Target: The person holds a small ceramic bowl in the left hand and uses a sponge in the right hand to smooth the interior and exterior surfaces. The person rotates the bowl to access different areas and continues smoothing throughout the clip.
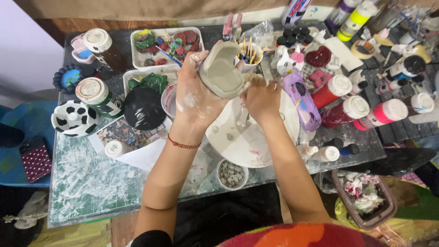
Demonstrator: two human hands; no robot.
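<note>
**Heart-shaped clay cup held over a white turntable**

Bright red and orange clothing fills the bottom edge, and both bare forearms reach up from it over the crowded counter [91, 183]. Clay-smeared, the left hand [194, 98] is wrapped around a grey heart-shaped clay cup [222, 73], holding it tilted with its flat base toward the camera, above the far rim of a round white turntable [247, 137]. Curled narrow beside the cup's lower edge, the right hand [261, 98] may be pinching something small; what it grips I cannot tell.

Judged from this grip, the soft wall wants even, light pressure from the left palm, with the right fingertips smoothing in short strokes so the heart outline does not buckle.

Packaging lies all around:
- Right of the turntable: red and pink paint bottles [361, 110] lying on their sides, with white caps.
- Far right corner: upright yellow and purple bottles [352, 16].
- Left: two jars [96, 93] with white lids, one brown-bodied, one green-labelled.
- Near edge: a small round tub of pale chips [232, 174].
- Left edge: a black-and-white spotted dish [74, 119], and a red dotted phone case [35, 158] on a blue seat.
</note>
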